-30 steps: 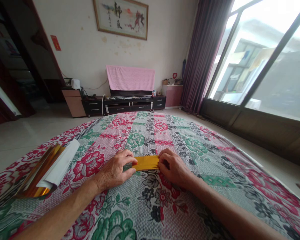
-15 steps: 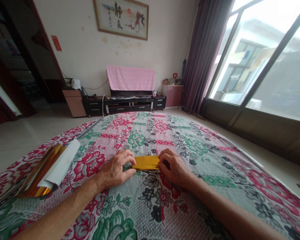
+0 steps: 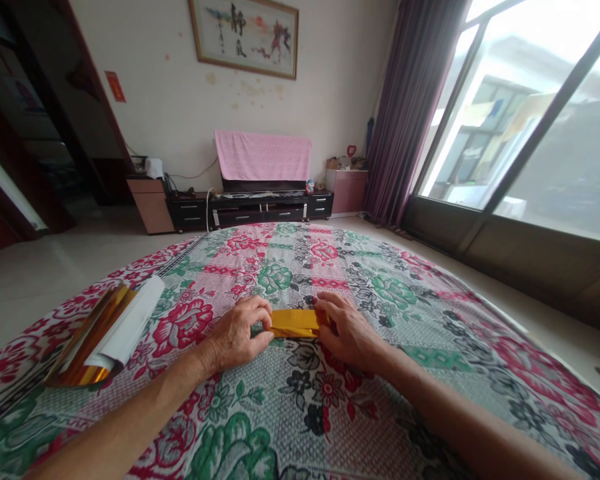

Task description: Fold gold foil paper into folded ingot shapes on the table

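A folded strip of gold paper (image 3: 294, 323) lies crosswise on the flowered cloth, spanning the gap between my hands. At its left end, my left hand (image 3: 243, 333) pinches it, thumb on the near edge and fingers on the far one. My right hand (image 3: 347, 328) grips the other end, its fingers curled over the far edge and its thumb at the near side. The strip's two ends are partly hidden by my fingers.
Loosely rolled sheets of shiny gold paper (image 3: 97, 333) and white paper (image 3: 133, 323) lie on the left of the round table's patterned cloth (image 3: 260, 413). Beyond the table stands a low black cabinet (image 3: 275, 212) with a pink cloth (image 3: 263, 155) above it. A window (image 3: 530, 133) is at right.
My right hand's fingers have shifted and straightened a little at the strip's right end. My left hand keeps its pinch. The view has moved slightly.
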`<state>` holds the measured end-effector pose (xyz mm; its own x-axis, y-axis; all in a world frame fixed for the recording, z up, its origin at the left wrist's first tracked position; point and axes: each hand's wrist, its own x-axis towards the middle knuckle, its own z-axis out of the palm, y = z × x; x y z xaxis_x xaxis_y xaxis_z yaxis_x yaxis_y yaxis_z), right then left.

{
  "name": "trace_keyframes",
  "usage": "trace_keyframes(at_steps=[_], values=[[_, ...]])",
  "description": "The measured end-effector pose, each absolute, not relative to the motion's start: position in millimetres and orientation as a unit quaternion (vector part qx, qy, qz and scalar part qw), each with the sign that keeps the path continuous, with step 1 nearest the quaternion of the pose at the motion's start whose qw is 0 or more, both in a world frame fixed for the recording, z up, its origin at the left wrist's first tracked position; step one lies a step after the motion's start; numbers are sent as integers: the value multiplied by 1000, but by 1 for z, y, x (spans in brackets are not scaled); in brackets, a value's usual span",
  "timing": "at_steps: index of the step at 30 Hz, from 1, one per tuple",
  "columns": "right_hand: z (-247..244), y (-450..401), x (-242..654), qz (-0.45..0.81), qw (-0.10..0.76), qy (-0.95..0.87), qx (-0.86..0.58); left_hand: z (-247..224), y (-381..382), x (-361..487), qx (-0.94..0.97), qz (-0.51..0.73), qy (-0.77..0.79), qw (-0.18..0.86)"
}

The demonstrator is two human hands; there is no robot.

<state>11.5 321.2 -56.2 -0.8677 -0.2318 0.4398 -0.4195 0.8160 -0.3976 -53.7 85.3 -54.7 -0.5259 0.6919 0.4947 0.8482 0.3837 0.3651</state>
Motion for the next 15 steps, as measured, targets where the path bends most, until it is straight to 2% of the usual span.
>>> trace_keyframes(at_steps=[5,11,15], values=[[-50,315,11,242,166,-947,129,-55,87,-53,-462,-306,-821,137],[-46,315,9,244,177,-945,127,-56,90,-54,-440,-343,-816,154],[-44,314,7,276,139,-942,128,-55,91,-56,-409,-389,-810,157]])
